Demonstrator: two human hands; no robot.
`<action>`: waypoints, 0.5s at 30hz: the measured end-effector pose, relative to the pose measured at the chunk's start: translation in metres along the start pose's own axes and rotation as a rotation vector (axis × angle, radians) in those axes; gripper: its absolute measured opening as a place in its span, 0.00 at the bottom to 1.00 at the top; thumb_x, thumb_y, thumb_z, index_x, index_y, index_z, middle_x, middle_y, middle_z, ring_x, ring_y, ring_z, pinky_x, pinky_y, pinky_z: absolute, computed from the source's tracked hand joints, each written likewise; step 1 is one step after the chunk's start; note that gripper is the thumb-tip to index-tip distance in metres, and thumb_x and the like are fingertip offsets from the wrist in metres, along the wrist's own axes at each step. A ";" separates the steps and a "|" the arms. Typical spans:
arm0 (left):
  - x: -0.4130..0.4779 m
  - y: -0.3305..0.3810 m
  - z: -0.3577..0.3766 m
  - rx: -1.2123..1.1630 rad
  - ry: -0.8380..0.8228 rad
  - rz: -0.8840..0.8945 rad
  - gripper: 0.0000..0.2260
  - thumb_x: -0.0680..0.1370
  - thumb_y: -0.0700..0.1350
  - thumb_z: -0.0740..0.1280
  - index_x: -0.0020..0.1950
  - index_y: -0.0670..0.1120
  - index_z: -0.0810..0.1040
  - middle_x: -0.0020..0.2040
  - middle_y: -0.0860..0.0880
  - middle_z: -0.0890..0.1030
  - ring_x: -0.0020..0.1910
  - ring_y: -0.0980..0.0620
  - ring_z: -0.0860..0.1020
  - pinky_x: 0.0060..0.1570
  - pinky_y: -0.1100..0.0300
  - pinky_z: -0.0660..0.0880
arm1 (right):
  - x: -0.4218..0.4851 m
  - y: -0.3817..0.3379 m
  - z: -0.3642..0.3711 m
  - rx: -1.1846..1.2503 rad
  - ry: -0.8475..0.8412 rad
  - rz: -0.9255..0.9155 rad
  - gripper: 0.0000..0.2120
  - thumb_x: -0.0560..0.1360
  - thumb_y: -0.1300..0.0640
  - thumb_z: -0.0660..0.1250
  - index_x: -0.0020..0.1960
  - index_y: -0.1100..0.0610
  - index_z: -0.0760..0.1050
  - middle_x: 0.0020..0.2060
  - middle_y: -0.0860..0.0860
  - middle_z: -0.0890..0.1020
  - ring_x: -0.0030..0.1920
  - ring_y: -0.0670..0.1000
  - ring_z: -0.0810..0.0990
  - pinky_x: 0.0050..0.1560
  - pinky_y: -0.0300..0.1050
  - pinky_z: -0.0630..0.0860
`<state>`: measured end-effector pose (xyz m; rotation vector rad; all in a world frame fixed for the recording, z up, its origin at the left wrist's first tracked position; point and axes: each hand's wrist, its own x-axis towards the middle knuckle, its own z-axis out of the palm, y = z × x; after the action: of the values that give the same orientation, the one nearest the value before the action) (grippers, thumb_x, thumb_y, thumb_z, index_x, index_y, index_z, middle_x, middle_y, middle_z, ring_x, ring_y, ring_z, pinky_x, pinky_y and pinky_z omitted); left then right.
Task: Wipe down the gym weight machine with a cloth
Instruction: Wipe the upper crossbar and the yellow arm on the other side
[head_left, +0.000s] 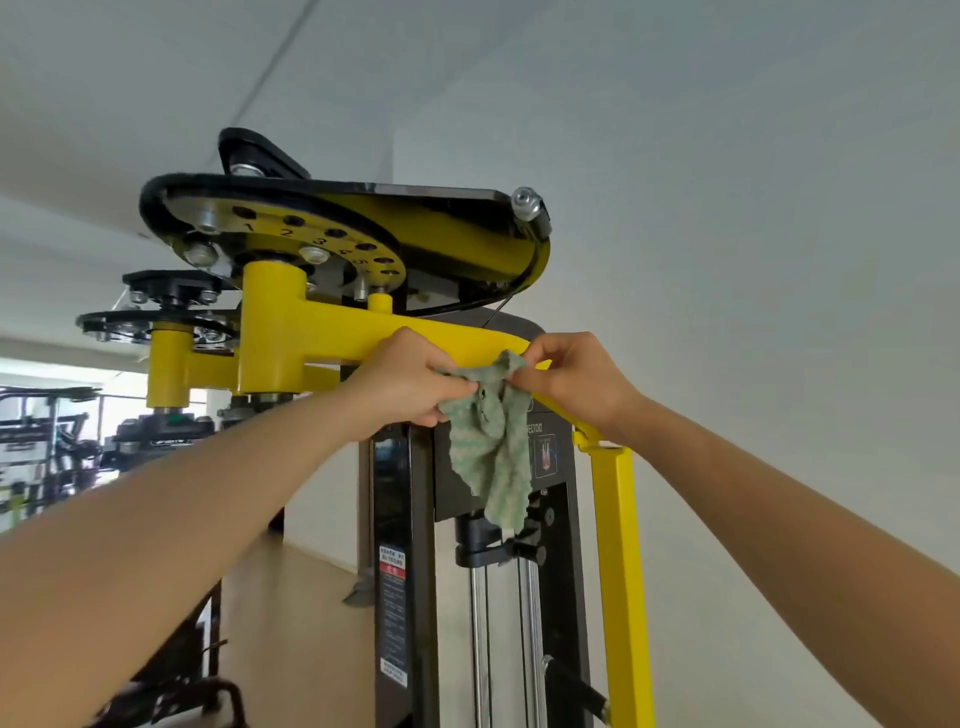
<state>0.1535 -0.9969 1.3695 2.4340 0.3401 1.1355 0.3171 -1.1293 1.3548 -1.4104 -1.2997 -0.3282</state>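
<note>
The cloth, green and crumpled, hung up high in front of the machine, just under the yellow arm and over the black panel, held between both hands! The left hand had thumb and fingers curled in, pinching the cloth's top edge. The right hand pinched the upper corner, fingertips closed together on the fabric, right up against the arm's underside. The rest of the cloth dangled loose, its lowest tip reaching the black carriage atop the two chrome rods. Above the hands sat the cam plate, yellow, with dark holes numbered 1, 2, 3 and onward, and a black band round its rim. Off to the right, a yellow post ran down from the arm's end. On the machine's black column sat a red and white sticker. Far left, more gym gear stood in bright light, with a white wall behind it all.
</note>
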 end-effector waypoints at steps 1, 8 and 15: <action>0.001 0.001 -0.006 -0.064 -0.038 -0.040 0.09 0.76 0.47 0.76 0.47 0.42 0.86 0.41 0.43 0.86 0.36 0.52 0.84 0.32 0.62 0.80 | -0.002 0.002 -0.006 0.048 -0.043 0.051 0.10 0.74 0.59 0.75 0.41 0.61 0.75 0.22 0.42 0.73 0.22 0.41 0.68 0.26 0.32 0.63; 0.017 0.002 -0.013 -0.101 0.009 -0.008 0.06 0.78 0.40 0.73 0.54 0.43 0.84 0.48 0.41 0.85 0.42 0.46 0.85 0.39 0.57 0.84 | -0.002 0.013 -0.009 0.344 0.063 0.217 0.08 0.73 0.69 0.74 0.43 0.62 0.75 0.32 0.58 0.79 0.29 0.52 0.82 0.34 0.42 0.82; 0.032 -0.008 -0.024 0.409 0.281 0.559 0.16 0.77 0.31 0.66 0.45 0.53 0.78 0.39 0.55 0.79 0.38 0.52 0.80 0.39 0.55 0.78 | 0.024 0.006 0.005 0.437 0.337 0.278 0.06 0.75 0.69 0.70 0.43 0.61 0.76 0.31 0.57 0.82 0.27 0.52 0.82 0.26 0.41 0.77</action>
<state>0.1547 -0.9709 1.4004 2.8205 -0.0479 1.8058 0.3283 -1.1117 1.3695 -1.0870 -0.8238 -0.0790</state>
